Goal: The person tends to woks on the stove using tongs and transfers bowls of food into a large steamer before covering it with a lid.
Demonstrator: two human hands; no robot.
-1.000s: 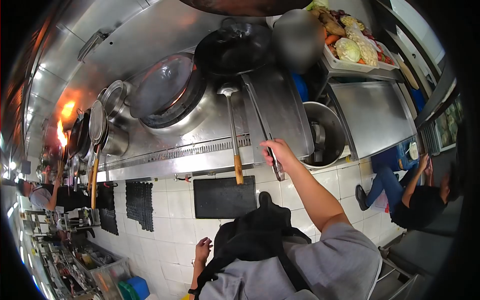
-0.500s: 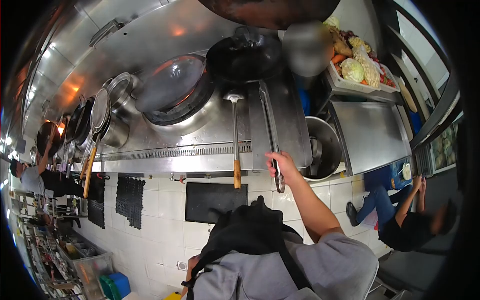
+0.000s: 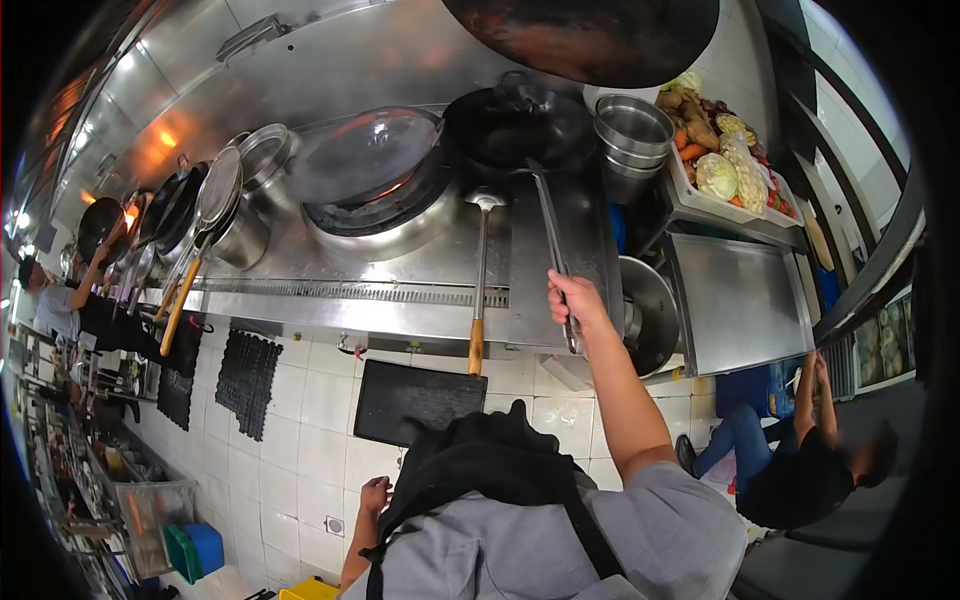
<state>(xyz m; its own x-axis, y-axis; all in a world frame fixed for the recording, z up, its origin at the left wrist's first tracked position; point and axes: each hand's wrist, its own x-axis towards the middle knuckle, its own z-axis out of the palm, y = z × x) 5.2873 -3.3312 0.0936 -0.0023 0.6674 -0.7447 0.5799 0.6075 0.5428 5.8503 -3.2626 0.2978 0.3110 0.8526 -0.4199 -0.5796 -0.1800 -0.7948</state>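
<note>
In the head view, my right hand (image 3: 578, 300) is closed around the handle end of long metal tongs (image 3: 550, 225). The far tips of the tongs reach the near rim of a dark wok (image 3: 515, 130); whether they grip it I cannot tell. A wok spatula (image 3: 480, 270) with a wooden handle lies to the left, its handle jutting past the counter edge. My left hand (image 3: 376, 494) hangs low beside my apron, fingers loosely curled, with nothing visible in it.
Farther left, a smoking wok (image 3: 365, 160) sits on a burner with a glow beneath. Strainers (image 3: 218, 185) and pots stand beyond it. On the right are stacked metal pots (image 3: 635, 135), a vegetable crate (image 3: 745, 205) and a deep pot (image 3: 655, 340). A co-worker (image 3: 800, 470) sits lower right.
My right hand has moved slightly up along with the tongs. My left hand has come out farther from beside my apron. The camera view has shifted.
</note>
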